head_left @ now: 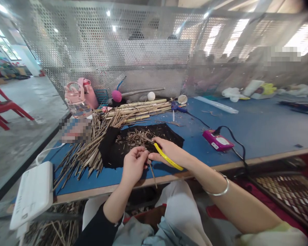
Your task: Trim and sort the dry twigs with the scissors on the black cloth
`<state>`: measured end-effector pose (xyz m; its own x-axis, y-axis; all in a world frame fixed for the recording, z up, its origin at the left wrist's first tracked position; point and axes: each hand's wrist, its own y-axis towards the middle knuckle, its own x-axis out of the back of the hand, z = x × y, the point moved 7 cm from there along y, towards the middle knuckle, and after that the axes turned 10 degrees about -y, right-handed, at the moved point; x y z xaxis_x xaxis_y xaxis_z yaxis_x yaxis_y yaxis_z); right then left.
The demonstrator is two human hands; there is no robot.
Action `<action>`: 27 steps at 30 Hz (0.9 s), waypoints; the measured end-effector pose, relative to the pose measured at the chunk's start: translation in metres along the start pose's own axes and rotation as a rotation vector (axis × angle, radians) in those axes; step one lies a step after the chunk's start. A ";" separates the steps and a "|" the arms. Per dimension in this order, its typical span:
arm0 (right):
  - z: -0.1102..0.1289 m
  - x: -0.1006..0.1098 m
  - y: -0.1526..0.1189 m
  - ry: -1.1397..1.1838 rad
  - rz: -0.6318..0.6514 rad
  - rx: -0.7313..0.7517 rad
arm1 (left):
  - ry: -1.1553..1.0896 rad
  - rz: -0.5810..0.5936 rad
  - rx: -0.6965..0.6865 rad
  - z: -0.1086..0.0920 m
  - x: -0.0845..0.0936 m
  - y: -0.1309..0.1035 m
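Note:
Close to the table's front edge, my left hand (135,164) pinches a thin dry stalk (153,173), which hangs down toward my lap. Touching it from the right is my right hand (169,152), its fingers closed around yellow-handled scissors (167,157). The blades point up and left over a black cloth (110,150). Small dry clippings (136,137) are scattered on that cloth beyond my hands. A large pile of cut stalks (91,150) fans out to the left of the cloth.
Thicker canes (141,111) lie behind the cloth, beside a blue glue gun (179,107). A magenta power socket (217,140) with a black cable sits to the right. At the left are a white power bank (34,194) and a pink bottle (78,102). A perforated screen (113,54) stands behind.

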<state>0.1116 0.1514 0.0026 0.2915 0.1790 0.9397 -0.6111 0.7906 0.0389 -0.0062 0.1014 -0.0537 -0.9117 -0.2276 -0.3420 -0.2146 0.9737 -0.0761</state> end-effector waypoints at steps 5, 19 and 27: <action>0.001 -0.005 0.000 0.003 -0.004 0.022 | 0.017 0.002 -0.021 0.000 0.000 0.001; 0.000 0.001 -0.008 -0.059 0.022 -0.035 | -0.025 -0.036 -0.030 -0.002 0.002 0.000; -0.002 -0.006 -0.006 -0.067 0.041 -0.060 | -0.017 -0.053 -0.048 -0.002 0.004 0.001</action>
<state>0.1153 0.1472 -0.0037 0.2157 0.1739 0.9608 -0.5762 0.8171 -0.0185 -0.0107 0.1018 -0.0538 -0.8925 -0.2782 -0.3550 -0.2792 0.9589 -0.0495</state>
